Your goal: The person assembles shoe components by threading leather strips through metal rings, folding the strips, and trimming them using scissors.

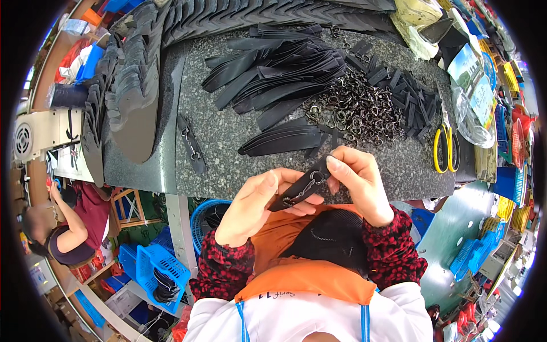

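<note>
Over the table's front edge I hold a black leather strap (296,192) with metal hardware, a ring and a clasp-like link, lying along its face. My right hand (356,179) pinches the strap's upper end between thumb and fingers. My left hand (256,202) is around the lower end, its fingers curled behind the strap. A similar strap with metal hardware (191,143) lies alone on the table to the left. Just beyond my hands is a small stack of curved black strap pieces (282,137). A heap of metal rings and clasps (362,108) sits behind my right hand.
A large bundle of black strips (273,71) covers the speckled table's middle, with short black strips (413,102) to its right. Yellow-handled scissors (446,145) lie at the right edge. Layered black sheets (134,114) stand left. Another person (74,225) sits at far left near blue baskets (162,273).
</note>
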The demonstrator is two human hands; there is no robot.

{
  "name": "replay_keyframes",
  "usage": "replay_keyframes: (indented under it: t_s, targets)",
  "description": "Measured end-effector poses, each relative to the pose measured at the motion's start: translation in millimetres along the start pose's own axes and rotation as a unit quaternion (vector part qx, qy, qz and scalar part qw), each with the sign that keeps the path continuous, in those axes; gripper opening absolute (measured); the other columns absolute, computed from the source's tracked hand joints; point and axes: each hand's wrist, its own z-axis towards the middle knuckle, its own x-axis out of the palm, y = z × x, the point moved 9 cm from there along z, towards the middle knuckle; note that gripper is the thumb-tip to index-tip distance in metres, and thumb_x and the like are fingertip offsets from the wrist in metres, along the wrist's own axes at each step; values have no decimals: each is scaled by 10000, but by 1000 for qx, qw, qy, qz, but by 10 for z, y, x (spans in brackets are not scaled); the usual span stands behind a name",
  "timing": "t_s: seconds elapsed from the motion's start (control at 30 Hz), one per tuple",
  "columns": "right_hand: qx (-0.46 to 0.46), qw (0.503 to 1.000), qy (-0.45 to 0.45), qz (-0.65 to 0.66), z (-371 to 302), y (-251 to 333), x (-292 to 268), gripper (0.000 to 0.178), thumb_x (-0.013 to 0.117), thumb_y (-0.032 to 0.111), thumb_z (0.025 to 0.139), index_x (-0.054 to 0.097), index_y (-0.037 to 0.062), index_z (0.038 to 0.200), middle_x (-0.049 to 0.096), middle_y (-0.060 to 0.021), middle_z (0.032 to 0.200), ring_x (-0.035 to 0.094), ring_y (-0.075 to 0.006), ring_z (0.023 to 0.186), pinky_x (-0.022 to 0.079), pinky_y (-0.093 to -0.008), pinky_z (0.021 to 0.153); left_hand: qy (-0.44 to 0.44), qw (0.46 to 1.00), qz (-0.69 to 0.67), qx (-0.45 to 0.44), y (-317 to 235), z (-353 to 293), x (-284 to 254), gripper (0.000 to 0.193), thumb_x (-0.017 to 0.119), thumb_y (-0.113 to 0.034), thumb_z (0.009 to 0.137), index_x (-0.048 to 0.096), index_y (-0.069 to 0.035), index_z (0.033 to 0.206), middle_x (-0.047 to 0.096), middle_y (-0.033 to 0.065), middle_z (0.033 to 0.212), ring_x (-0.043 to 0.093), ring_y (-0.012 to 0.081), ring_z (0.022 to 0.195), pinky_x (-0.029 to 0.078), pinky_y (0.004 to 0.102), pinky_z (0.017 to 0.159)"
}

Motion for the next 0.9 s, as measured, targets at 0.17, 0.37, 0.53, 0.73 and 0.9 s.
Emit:
replay_keyframes:
  t_s: [0.17, 0.37, 0.53, 0.73, 0.9]
  targets:
    - [45, 993, -21, -108, -16, -30, 25, 394, 520, 248, 1009, 597, -12, 723, 551, -2, 608, 485, -55, 562, 384, -231, 521, -66, 977, 204, 15, -65, -157, -176, 175, 588, -70, 933, 648, 70, 1020, 669, 139, 1114, 631, 155, 976, 484, 270, 876]
    - [-48, 965, -116, -229, -136, 69, -250, 226, 545, 84, 958, 659, -33, 802, 578, -45, 623, 526, -83, 585, 411, -246, 558, -395, 805, 251, 364, -942, -753, -954, 94, 630, -19, 878, 650, 42, 947, 616, 22, 856, 533, 86, 743, 428, 234, 670]
    - [-71, 960, -106, -247, -132, 102, -187, 204, 556, 63, 946, 650, -35, 793, 568, -56, 631, 527, -97, 573, 411, -254, 550, -536, 649, 454, 293, -975, -823, -1469, 329, 692, -68, 850, 598, -49, 1166, 584, 71, 792, 550, 147, 670, 447, 285, 626]
    - [-180, 886, -164, -394, -241, 314, -269, 77, 639, 21, 878, 634, -25, 816, 556, -83, 669, 536, -145, 567, 411, -269, 534, -459, 514, 650, 320, -947, -835, -899, 334, 736, -61, 765, 637, -63, 1084, 528, 131, 1117, 550, 297, 1010, 447, 363, 890]
    - [-194, 790, -151, -562, -261, 399, -199, 322, 729, 54, 761, 623, 53, 1064, 555, -103, 916, 587, -290, 798, 481, -390, 691, -451, 524, 655, 304, -966, -942, -1059, 228, 699, 1, 771, 665, -51, 990, 596, 113, 1128, 564, 296, 1073, 453, 368, 920]
